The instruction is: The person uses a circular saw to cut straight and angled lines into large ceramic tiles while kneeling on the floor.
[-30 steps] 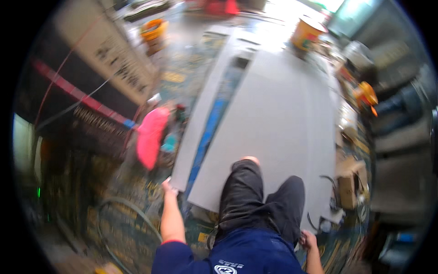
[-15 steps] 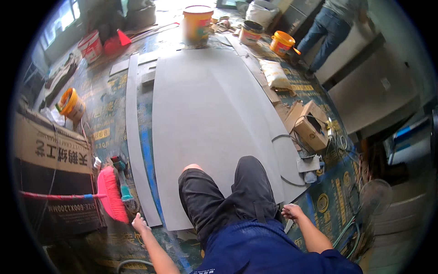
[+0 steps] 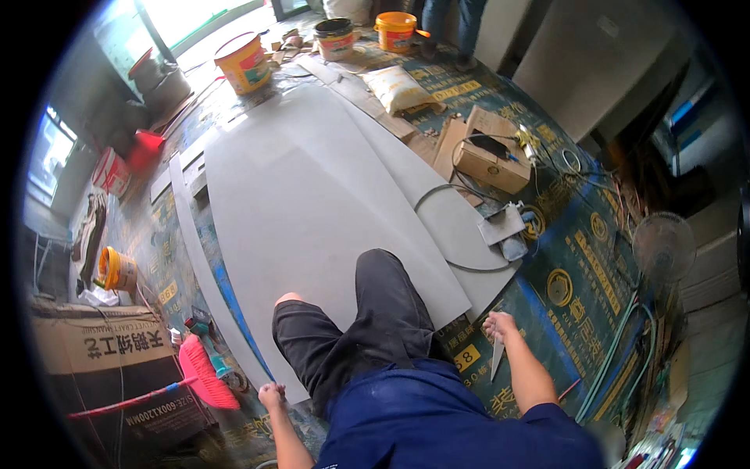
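My right hand (image 3: 500, 324) is closed round a narrow, pointed pale-grey blade (image 3: 497, 359) that hangs point down beside my right thigh. Its handle is hidden in my fist. My left hand (image 3: 272, 395) is curled closed beside my left thigh, near the near end of a long grey strip (image 3: 205, 264); whatever is inside its fingers, if anything, cannot be made out. A large smooth grey slab (image 3: 301, 184) lies flat on the floor under and ahead of my knees. Another grey slab (image 3: 488, 289) shows along its right side.
A pink broom (image 3: 205, 374) and a teal power tool (image 3: 212, 352) lie left, by a large carton (image 3: 101, 359). On the right are an opened box (image 3: 494, 160), cables and a fan (image 3: 664, 246). Buckets (image 3: 244, 66) and a white sack (image 3: 397, 90) stand farther off. Another person's legs (image 3: 461, 27) show at the back.
My view has turned to the right. My left hand has come in closer to my thigh, its fingers now curled. The blade in my right hand shows more fully.
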{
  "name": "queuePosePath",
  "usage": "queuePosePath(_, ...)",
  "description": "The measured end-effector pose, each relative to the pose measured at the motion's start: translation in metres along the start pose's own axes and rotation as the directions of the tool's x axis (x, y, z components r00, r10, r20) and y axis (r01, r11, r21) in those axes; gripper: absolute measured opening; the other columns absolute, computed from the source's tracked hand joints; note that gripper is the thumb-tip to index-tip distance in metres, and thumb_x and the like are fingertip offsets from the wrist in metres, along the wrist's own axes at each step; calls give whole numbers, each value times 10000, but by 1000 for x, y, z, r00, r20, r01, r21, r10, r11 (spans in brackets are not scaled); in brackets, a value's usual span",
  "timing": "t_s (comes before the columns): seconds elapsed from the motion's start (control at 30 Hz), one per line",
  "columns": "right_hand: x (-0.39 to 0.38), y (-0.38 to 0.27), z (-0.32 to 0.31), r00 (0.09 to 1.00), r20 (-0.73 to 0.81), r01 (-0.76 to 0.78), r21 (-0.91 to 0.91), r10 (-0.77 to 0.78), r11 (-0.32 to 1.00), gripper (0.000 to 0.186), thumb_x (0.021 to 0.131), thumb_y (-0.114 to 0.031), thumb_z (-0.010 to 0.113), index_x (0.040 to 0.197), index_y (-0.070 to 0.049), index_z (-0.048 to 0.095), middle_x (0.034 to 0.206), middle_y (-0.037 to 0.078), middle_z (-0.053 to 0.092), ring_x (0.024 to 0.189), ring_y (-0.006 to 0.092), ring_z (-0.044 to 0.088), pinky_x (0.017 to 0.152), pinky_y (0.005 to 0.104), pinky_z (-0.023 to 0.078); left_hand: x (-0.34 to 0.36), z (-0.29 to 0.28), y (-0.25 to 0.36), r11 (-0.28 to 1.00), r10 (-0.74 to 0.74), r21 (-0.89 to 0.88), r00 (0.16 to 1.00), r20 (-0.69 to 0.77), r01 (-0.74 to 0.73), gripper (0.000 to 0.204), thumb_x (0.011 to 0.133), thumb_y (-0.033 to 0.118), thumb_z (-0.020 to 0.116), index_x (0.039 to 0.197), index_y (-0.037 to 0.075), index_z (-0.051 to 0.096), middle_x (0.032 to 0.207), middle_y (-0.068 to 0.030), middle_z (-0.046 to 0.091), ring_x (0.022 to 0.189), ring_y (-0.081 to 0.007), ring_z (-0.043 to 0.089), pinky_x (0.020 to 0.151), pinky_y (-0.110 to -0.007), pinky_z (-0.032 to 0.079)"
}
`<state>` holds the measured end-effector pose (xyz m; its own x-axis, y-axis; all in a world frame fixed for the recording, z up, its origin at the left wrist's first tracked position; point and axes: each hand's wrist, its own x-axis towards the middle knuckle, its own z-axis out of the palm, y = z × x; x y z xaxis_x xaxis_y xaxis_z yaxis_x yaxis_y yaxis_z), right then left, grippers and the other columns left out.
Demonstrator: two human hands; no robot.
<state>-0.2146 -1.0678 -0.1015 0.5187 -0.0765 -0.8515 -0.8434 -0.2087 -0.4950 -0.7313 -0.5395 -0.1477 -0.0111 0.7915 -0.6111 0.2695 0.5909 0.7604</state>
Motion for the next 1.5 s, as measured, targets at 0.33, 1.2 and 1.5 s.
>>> queuePosePath(0.33, 93, -129, -98, 928, -280, 292, 140, -245, 946, 297, 931, -289, 623, 808, -20, 593, 674, 114, 630, 519, 188, 562, 438, 320, 437, -83, -74, -28, 909, -330, 150, 891, -311, 389, 79, 863, 111, 586, 816, 47, 587, 642, -69, 536, 490, -263, 572, 501, -408, 531)
queuePosePath(1.2, 226, -291, -9, 900, -279, 270, -243, -334, 931, 341, 734, -107, 622, 1026, 66, 648, 978, 191, 671, 807, 323, 656, 787, 439, 532, 76, 138, 145, 36, -23, 973, 973, 229, -228, 890, 841, 589, 660, 1413, -52, 428, 1478, -275, 403, 1360, -409, 412, 1119, -454, 365)
queuePosePath(1.5, 32, -309, 50, 963, 37, 256, 187, -268, 948, 192, 846, -253, 590, 855, -64, 560, 719, 70, 579, 526, 163, 498, 507, 316, 474, 121, 279, 132, 288, 318, 951, 948, 19, -115, 962, 938, 606, 476, 1535, -61, 126, 1605, -295, 58, 1505, -407, 31, 1214, -497, 84)
